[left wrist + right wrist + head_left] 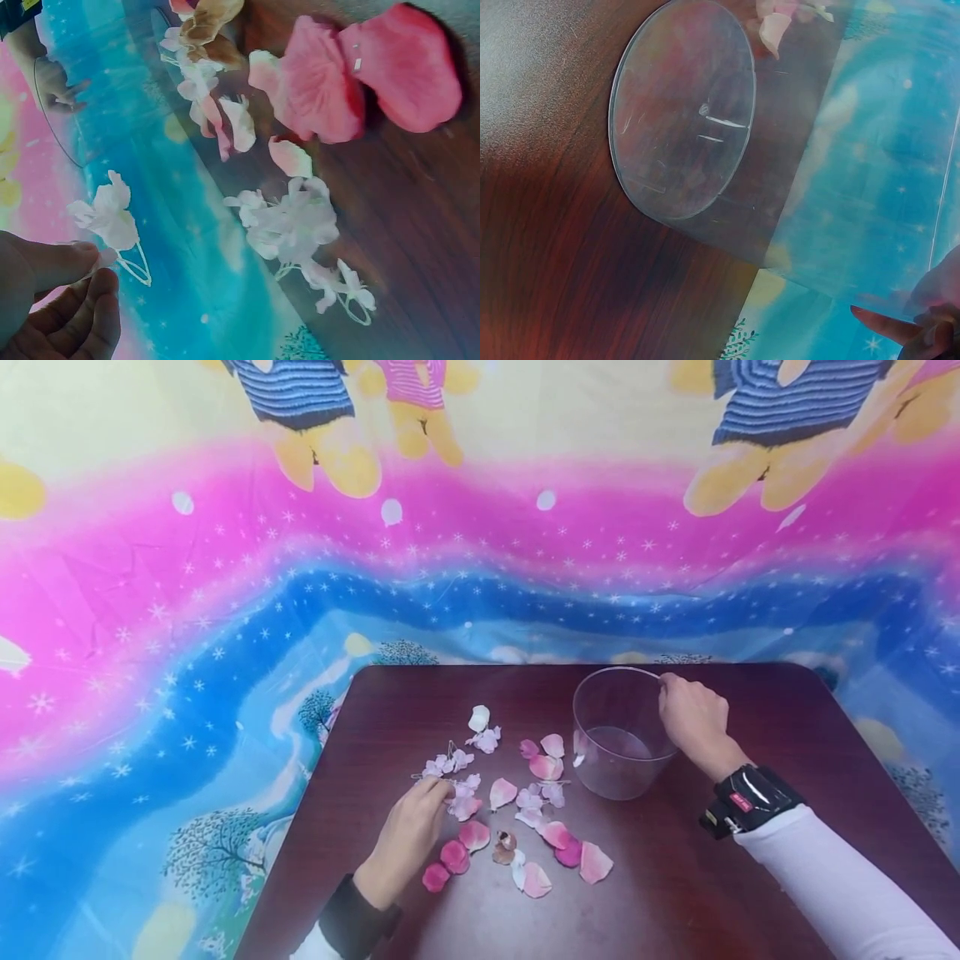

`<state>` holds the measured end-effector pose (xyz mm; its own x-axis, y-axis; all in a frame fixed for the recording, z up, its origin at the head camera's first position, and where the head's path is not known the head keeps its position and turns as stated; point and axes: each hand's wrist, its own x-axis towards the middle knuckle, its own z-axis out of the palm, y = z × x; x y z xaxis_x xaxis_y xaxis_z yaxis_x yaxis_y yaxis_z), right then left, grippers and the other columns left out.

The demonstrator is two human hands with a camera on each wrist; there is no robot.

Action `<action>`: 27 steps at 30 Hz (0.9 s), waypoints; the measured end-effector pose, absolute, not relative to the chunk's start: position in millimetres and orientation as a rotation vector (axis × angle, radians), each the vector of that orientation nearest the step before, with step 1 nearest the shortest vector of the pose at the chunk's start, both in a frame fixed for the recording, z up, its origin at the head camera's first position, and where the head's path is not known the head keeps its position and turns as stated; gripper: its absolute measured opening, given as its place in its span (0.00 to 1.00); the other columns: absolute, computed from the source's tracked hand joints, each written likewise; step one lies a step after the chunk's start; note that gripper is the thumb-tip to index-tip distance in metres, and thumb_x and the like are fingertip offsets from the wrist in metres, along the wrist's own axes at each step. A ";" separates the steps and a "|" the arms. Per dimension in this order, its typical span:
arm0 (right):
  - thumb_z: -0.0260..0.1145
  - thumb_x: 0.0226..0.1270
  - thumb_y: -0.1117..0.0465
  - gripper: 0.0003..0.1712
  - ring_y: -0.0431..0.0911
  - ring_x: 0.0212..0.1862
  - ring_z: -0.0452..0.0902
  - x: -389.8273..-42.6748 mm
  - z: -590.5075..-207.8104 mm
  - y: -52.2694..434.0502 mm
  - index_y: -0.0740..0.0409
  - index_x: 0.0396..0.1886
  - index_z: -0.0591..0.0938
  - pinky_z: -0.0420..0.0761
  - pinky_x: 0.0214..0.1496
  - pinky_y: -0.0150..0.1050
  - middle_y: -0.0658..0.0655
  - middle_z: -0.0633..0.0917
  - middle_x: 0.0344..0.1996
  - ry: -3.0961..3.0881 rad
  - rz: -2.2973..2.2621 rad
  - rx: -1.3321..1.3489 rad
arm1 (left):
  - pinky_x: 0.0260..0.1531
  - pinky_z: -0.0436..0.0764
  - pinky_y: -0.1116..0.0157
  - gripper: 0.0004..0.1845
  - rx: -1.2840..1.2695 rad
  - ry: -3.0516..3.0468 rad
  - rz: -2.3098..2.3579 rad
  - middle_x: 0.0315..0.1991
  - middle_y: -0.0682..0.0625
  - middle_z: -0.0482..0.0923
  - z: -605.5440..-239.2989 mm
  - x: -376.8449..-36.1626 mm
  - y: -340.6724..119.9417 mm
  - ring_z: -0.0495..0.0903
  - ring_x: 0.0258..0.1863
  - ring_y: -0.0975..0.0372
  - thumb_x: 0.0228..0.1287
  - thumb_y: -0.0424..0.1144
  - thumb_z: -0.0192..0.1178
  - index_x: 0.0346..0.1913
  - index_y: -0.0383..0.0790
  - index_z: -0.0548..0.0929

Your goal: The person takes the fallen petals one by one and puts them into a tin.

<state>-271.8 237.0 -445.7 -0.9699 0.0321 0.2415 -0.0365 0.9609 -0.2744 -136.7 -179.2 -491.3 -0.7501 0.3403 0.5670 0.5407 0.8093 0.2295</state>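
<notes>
A clear plastic cup [621, 739] stood upright toward the far edge of the dark wooden worktop [675, 893], right of the middle, and its rim was pinched at the right side by the right hand [693, 720], whose fingers were curled over the edge. In the right wrist view the round base of the cup [682, 112] was seen resting flat on the wood, with the fingertips [889, 326] closed on the transparent wall near the rim. The left hand [411, 835] lay nearer the front edge, left of the middle, and a small white blossom sprig [109, 217] on a thin wire stem was pinched between its thumb and forefinger. A scatter of fabric petals was spread between the two hands: pale white and lilac blossoms [450, 766] toward the far side, a larger white cluster [289, 225] just beside the held sprig, and deep pink petals [453, 856] close to the left wrist. More pink petals [543, 767] lay just beside the cup's left wall, and a brownish petal [504, 847] sat among the pink ones near the front. A colourful printed cloth [225, 568] was hung behind the worktop and spread around it.
</notes>
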 end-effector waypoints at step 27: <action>0.50 0.74 0.62 0.17 0.67 0.32 0.82 -269.9 -446.0 236.8 0.62 0.51 0.83 0.72 0.21 0.57 0.71 0.86 0.30 -2.850 0.412 0.002 | 0.47 0.83 0.67 0.09 -0.953 -2.271 -0.528 0.38 0.51 0.83 -464.3 -150.8 -123.5 0.84 0.40 0.61 0.58 0.26 0.69 0.40 0.39 0.84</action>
